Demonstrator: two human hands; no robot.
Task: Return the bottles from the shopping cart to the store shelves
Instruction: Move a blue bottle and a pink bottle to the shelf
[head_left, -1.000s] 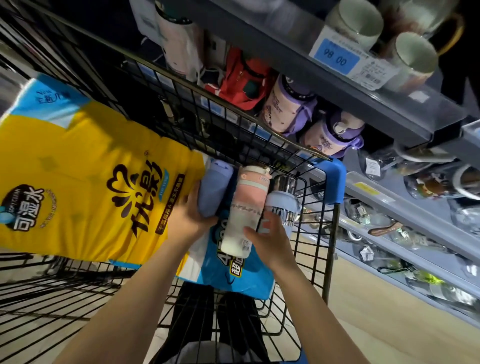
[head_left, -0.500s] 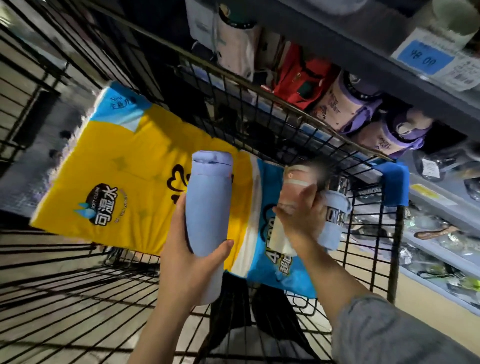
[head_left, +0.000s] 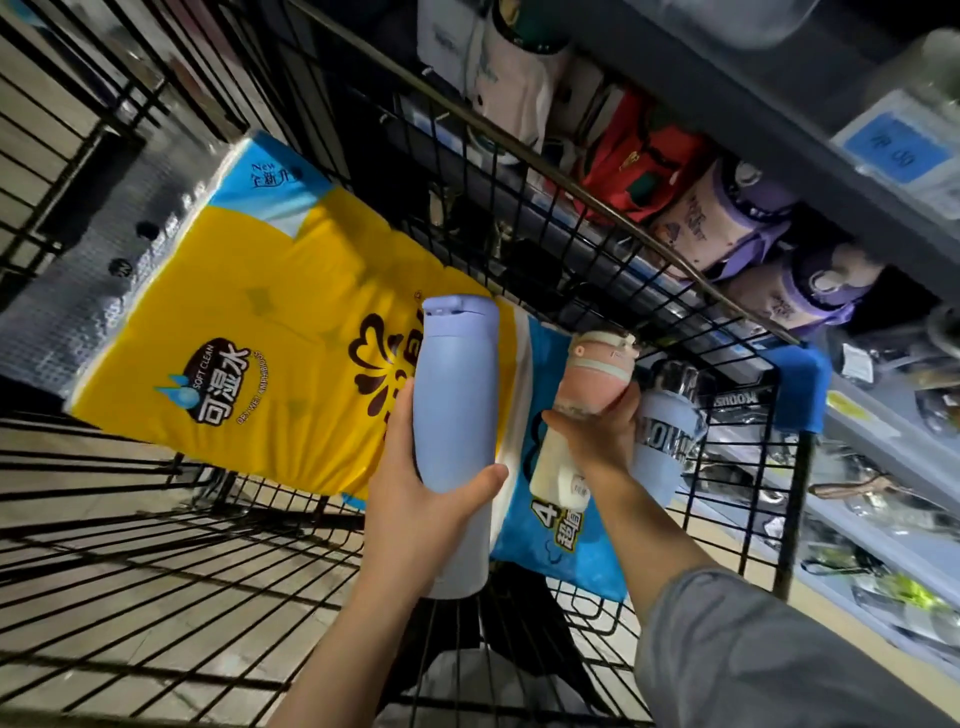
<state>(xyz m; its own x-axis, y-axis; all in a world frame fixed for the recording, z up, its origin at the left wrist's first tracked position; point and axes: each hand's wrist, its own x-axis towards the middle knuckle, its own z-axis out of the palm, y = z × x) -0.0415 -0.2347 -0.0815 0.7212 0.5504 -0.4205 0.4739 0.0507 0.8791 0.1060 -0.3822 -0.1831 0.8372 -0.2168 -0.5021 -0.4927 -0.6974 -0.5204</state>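
My left hand grips a plain lavender-blue bottle and holds it upright above the black wire shopping cart. My right hand is wrapped round a pink and cream bottle that lies tilted on the packs in the cart. Just right of it a pale blue bottle with a clear lid leans against the cart's wire end. The store shelves run along the right, with purple and red bottles behind the cart's rim.
A big yellow and blue tissue pack fills the cart's middle. A blue corner guard caps the cart's right corner. Lower shelves at the right hold small packaged goods. A blue price tag sits on the upper shelf edge.
My left hand has lifted the lavender-blue bottle out of the cart and stood it upright. My right hand has closed round the pink and cream bottle. My view has shifted left.
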